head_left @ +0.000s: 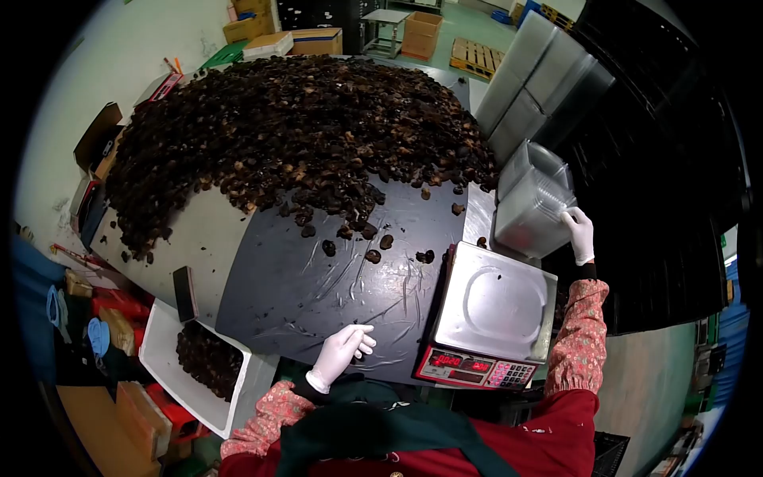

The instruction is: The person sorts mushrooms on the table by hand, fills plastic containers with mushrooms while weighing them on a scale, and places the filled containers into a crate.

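The gloved right hand (580, 234) touches the edge of a nested stack of clear plastic tubs (534, 211); how tightly, I cannot tell. The gloved left hand (343, 354) is loosely curled above the dark sheet (318, 294), its palm hidden. Between them sits the digital scale (497, 298). Left of the left hand, a white bin (159, 340) contains dark mushroom-like pieces (208, 362). Taller tub stacks (517, 75) stand beyond the right hand.
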